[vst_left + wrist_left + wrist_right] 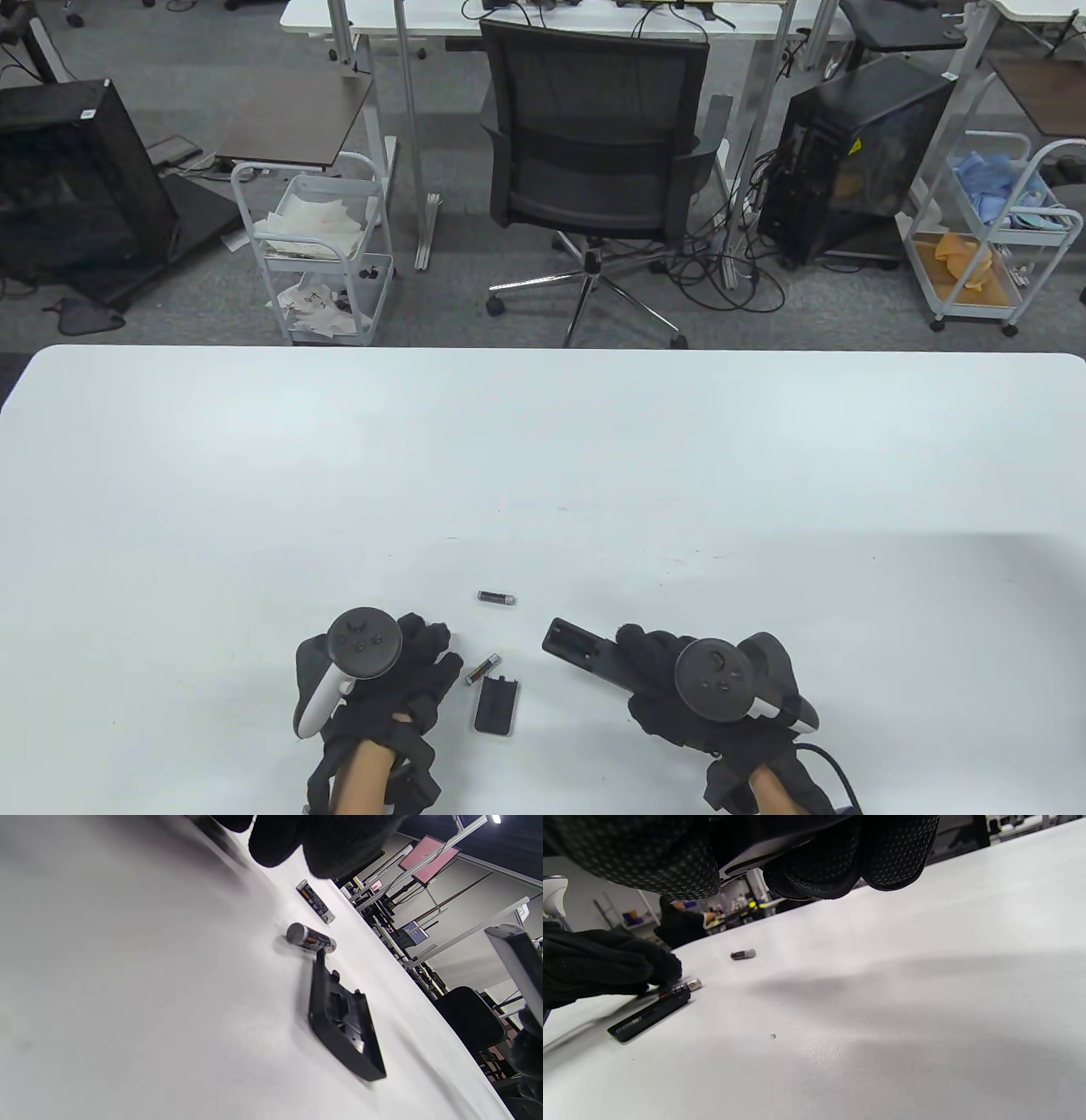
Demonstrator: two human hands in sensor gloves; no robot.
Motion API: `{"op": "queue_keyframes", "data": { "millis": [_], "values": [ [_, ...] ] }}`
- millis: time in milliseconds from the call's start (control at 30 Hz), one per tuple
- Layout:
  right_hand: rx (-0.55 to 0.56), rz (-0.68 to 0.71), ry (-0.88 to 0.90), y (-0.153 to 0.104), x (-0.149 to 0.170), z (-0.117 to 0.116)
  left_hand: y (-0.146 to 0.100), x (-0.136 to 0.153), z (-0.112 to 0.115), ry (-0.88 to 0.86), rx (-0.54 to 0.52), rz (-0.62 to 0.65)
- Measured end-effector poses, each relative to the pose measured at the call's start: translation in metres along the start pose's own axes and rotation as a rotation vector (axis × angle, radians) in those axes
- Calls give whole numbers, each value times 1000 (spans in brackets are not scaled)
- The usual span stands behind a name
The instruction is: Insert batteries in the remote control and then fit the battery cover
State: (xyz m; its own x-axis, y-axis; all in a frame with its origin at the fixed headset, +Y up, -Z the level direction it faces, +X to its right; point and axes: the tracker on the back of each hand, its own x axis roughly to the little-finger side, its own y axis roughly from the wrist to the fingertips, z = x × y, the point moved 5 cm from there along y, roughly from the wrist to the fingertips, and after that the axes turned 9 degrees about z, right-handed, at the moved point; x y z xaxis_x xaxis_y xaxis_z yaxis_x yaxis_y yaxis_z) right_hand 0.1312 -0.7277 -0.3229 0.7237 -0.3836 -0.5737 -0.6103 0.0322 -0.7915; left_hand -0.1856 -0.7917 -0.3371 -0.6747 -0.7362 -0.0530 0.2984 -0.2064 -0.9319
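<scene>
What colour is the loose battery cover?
Black, clearest in the left wrist view: battery cover.

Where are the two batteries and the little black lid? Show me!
Farther battery [496, 598]: table view, middle of its body.
Nearer battery [482, 669]: table view, middle of its body, beside the left hand's fingertips.
Battery cover [342, 1027]: left wrist view, its inner face, lying on the table.

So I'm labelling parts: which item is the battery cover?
On the white table, look between the two gloved hands near the front edge. The flat black rectangular plastic battery cover lies below the nearer cylindrical battery; it is a flat plate, not round.
</scene>
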Motion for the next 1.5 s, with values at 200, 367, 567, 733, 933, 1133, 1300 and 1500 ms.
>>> {"op": "queue_keyframes", "data": {
  "millis": [200, 367, 567, 733, 933, 1133, 1300, 1500],
  "values": [
    [-37, -20, -20, 2, 3, -8, 3, -7, 6, 20, 30, 26],
    [-41, -31, -1, 2, 7, -10, 5, -8, 11, 98, 37, 1],
    [-42, -42, 4, 2, 9, -8, 8, -11, 16, 145, 42, -19],
    [-47, -49, 8, 1, 9, -8, 10, -10, 16, 175, 37, -44],
    [-52, -57, 11, 1, 10, -8, 12, -10, 17, 208, 29, -64],
    [-48, -62, 14, 1, 11, -7, 13, -15, 17, 264, 4, -69],
    [-49, -64, 17, 1, 11, -7, 16, -20, 17, 298, -4, -38],
    [-68, -61, 12, 2, 11, -9, 17, -23, 15, 388, 3, -28]
  ]
}}
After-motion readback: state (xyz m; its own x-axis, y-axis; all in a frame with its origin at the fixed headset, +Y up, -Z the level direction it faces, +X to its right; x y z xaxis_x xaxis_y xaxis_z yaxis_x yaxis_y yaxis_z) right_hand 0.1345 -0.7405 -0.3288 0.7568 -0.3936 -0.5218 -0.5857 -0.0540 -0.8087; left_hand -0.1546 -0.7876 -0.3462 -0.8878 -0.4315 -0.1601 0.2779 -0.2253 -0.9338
